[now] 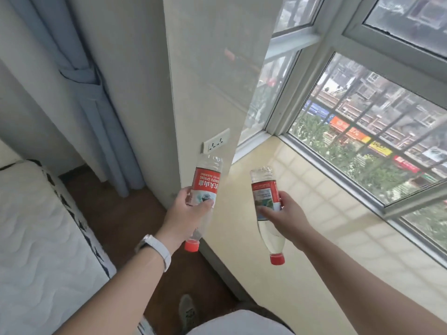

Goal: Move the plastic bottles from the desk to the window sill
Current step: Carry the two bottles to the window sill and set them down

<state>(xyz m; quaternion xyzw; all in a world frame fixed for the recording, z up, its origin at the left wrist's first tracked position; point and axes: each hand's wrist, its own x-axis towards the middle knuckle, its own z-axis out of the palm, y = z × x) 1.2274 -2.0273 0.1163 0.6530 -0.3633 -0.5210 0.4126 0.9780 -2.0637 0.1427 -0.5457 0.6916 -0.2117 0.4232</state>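
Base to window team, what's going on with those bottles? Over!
Left hand grips clear red-labelled plastic bottle, cap down. Right hand grips its twin above yellow tiled window sill. Nothing seen blocking.

1. A bedroom in a home: a white quilted mattress with a dark patterned edge lies at the lower left
2. A grey-blue curtain hangs tied back in the corner, above a dark brown wooden floor
3. A white wall socket sits on the cream wall beside a white-framed window with a pale yellow tiled window sill
4. Through the barred glass, trees and colourful shop signs lie below, so the room is upstairs
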